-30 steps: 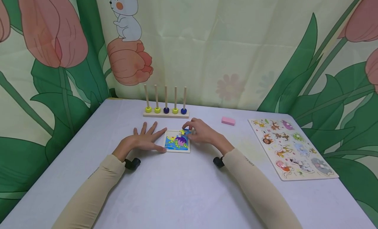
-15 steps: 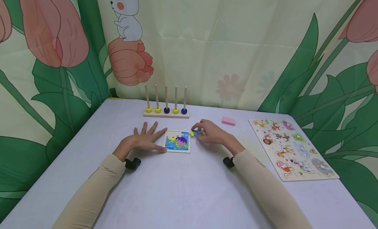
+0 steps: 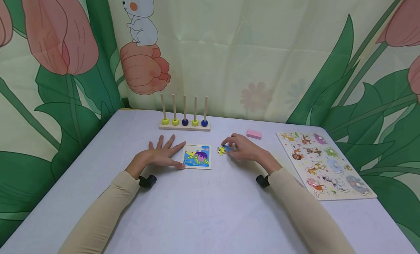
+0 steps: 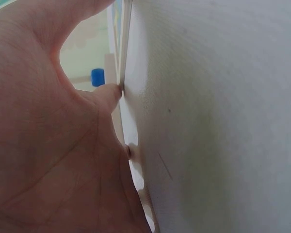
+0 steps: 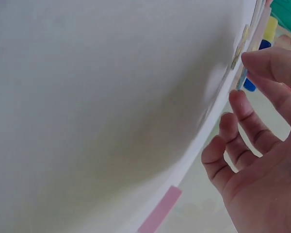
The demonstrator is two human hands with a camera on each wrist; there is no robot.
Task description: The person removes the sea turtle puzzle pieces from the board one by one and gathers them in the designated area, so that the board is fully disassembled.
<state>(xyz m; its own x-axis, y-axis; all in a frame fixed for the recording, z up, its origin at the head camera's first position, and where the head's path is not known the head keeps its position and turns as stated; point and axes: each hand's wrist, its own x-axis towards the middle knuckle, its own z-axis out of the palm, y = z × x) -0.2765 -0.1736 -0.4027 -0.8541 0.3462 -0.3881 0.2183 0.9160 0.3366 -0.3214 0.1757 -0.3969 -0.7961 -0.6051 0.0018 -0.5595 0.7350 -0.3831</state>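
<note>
With my right hand (image 3: 242, 149) I pinch the puzzle piece (image 3: 221, 150) – my left hand (image 3: 157, 157), spread wide, touches the frame (image 3: 198, 168), probably for keeping it steady.

I am monitoring three views remotely. The head camera is looking forward and down from behind the left hand (image 3: 158, 156) and the right hand (image 3: 243, 148), standing well back and covering the worktop (image 3: 197, 217) and the printed backdrop (image 3: 216, 57). The left wrist camera is facing along the left hand at close range, grazing the worktop, which is filling its right side. The right wrist camera is looking past the right hand, also close, with the worktop slanting across the upper left. Head and left wrist are sharing the puzzle frame (image 3: 189, 148); head and right wrist are sharing the puzzle piece (image 3: 221, 150) and pink block (image 3: 254, 134).
</note>
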